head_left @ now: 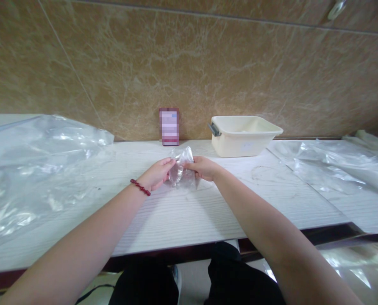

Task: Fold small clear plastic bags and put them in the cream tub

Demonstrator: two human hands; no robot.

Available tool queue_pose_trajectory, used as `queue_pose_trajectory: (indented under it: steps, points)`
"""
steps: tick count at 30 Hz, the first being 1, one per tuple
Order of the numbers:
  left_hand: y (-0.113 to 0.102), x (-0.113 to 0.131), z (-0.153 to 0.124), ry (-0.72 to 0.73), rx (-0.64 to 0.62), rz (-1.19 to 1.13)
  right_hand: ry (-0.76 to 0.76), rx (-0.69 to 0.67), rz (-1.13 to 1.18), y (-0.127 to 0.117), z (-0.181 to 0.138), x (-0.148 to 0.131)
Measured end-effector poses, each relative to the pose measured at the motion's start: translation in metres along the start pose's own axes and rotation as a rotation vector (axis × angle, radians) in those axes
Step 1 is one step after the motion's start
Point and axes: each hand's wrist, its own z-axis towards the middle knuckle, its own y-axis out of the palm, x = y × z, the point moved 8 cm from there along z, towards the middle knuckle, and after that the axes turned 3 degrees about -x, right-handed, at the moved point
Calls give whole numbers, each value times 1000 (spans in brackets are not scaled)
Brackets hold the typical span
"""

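A small clear plastic bag (183, 173) is held up just above the white wood-grain table (176, 216). My left hand (159, 173) pinches its left side between thumb and fingers; a dark red bead bracelet circles that wrist. On the opposite side, my right hand (204, 167) grips the bag with the thumb on top and the fingers behind. The plastic is crinkled and shiny, and I cannot make out whether anything is inside it.
Against the brown marbled wall stands a blurred-out phone-like screen (169, 127). Right of it sits a cream plastic bin (240, 144) with a grey handle clip. Large clear plastic sheets or bags lie at left (49, 169) and right (341, 163).
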Motion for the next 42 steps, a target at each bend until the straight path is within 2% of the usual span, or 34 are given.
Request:
queue_pose_trajectory:
  steps: [7,21,25,28,32,37,39,42]
  points:
    - [10,-7,-3,-76,-104,-70,17,22,73,-1,-1,1]
    - [8,-10,1,-40,-110,-146,92,104,-6,-14,-4,5]
    - [7,-9,1,-63,-142,-220,103,94,-37,-11,-6,-12]
    - [4,-8,1,-88,-129,-279,73,119,-71,-20,-11,-48]
    - [4,-6,-2,-106,-121,-284,-36,263,-146,-62,-23,-124]
    - [4,-7,-2,-95,-101,-256,-210,532,-254,-145,-46,-214]
    - [4,-8,-1,-96,-97,-246,-220,670,-298,-177,-55,-231]
    - [5,-9,0,-102,-95,-231,-145,798,-384,-207,-60,-231]
